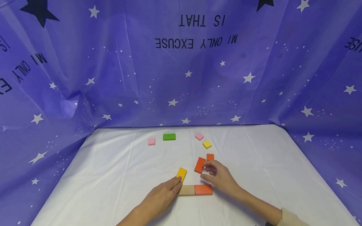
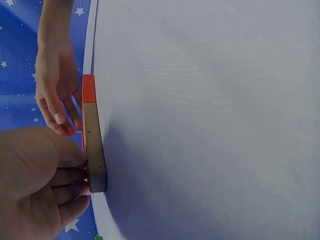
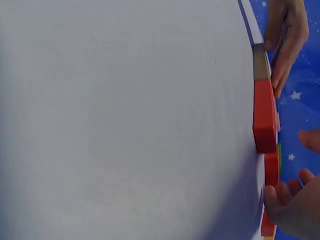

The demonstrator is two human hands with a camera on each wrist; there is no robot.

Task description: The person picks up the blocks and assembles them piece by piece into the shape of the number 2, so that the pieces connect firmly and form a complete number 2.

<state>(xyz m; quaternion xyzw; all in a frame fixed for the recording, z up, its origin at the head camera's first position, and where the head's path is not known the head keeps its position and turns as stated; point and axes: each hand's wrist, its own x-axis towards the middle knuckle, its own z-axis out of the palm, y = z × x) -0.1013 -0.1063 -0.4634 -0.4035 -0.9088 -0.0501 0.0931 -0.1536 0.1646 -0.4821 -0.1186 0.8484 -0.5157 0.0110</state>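
Note:
Near the front of the white table, a plain wooden block (image 1: 186, 190) (image 2: 93, 135) lies end to end with a red block (image 1: 203, 189) (image 3: 263, 112). My left hand (image 1: 162, 196) (image 2: 37, 180) rests at the wooden block's left end, hiding part of it. Its fingertips also touch the near end of a yellow block (image 1: 182, 173). Farther right, my right hand (image 1: 222, 179) (image 3: 300, 210) is beside a second red block (image 1: 199, 165), thumb and fingers spread apart. Whether its fingertips touch that block, I cannot tell. An orange-red block (image 1: 210, 157) is just behind those fingers.
Toward the back lie a pink block (image 1: 151, 142), a green block (image 1: 169, 137), another pink block (image 1: 199, 136) and a small yellow block (image 1: 207, 144). A purple star-patterned cloth (image 1: 181, 78) hangs behind and along both sides of the table (image 1: 85, 188).

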